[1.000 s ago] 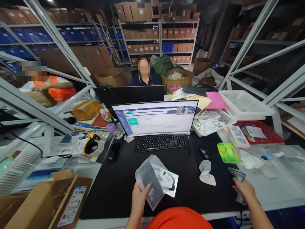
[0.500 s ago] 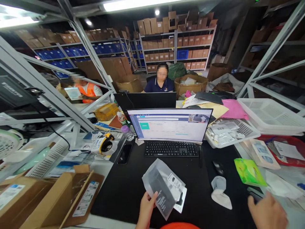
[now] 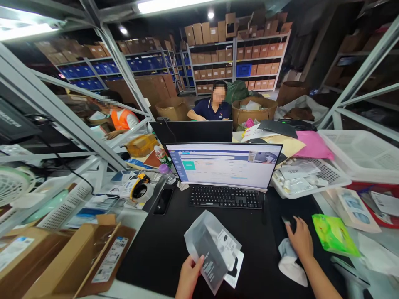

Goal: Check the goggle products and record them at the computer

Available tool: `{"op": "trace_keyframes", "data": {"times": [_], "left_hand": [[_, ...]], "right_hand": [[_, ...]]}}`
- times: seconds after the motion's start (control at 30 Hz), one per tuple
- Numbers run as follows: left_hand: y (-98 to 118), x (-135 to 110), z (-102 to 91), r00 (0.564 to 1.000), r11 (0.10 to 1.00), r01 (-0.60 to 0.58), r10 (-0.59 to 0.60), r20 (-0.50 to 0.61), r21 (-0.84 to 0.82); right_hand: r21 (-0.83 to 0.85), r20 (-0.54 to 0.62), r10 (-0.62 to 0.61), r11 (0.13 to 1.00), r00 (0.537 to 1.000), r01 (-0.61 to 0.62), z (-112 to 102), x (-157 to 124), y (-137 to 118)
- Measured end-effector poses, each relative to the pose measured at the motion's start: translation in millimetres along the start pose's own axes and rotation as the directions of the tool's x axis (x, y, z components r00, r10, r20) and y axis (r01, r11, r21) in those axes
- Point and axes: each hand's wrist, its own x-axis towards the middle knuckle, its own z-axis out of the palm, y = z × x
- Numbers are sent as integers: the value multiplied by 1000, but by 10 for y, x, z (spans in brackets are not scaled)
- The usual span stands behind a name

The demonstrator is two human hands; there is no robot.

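My left hand (image 3: 189, 276) grips the lower edge of a frosted plastic bag (image 3: 208, 249) that holds a dark grey item with a white barcode label. It is held above the black desk mat (image 3: 162, 249), in front of the keyboard (image 3: 225, 197). My right hand (image 3: 299, 237) rests over the black mouse (image 3: 288, 221) on the right of the mat, fingers curved on it. A crumpled white cloth (image 3: 289, 265) lies just under my right wrist. The monitor (image 3: 223, 165) shows a software page.
An open cardboard box (image 3: 77, 261) sits at lower left, and a phone (image 3: 163, 200) lies beside the keyboard. A green packet (image 3: 335, 234) and white baskets (image 3: 311, 176) stand on the right. Two people sit behind the desk among metal shelving.
My right hand has moved from the scanner at the right edge of the desk leftward onto the mouse. The view tilted upward. My left hand still holds the bag.
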Motion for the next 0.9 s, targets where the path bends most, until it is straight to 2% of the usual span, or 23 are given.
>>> {"op": "trace_keyframes", "data": {"times": [0.1,0.2,0.33,0.43,0.5,0.6,0.7,0.8,0.9], "left_hand": [[38,-45,17,999,999,-46,46,-12,-1],[131,-77,-104,996,997,-82,82,-37,-4],[366,-60,-479,986,996,-82,77,-151,-22],[662,0,-806,970,996,-76,62,-235,-51],[884,45,-1010,965,995,-82,65,-253,-60],[1101,102,-1285,975,994,-100,92,-201,-33],[1028,168,-1474,981,996,-82,84,-173,20],[717,283,-1539,973,996,-23,44,-226,92],[407,426,-1555,942,979,0,67,-328,202]], "right_hand": [[-4,5,-56,998,998,56,108,-74,62],[-5,31,-130,991,991,130,178,-135,113],[20,23,-147,989,989,147,191,-184,142],[14,12,-134,991,991,134,174,-207,133],[10,9,-128,992,992,128,161,-217,118],[7,15,-122,993,992,122,139,-223,94],[-32,31,-111,993,993,112,112,-222,76],[-88,43,-120,988,992,124,87,-221,62],[-138,49,-136,980,989,142,67,-220,44]]}}
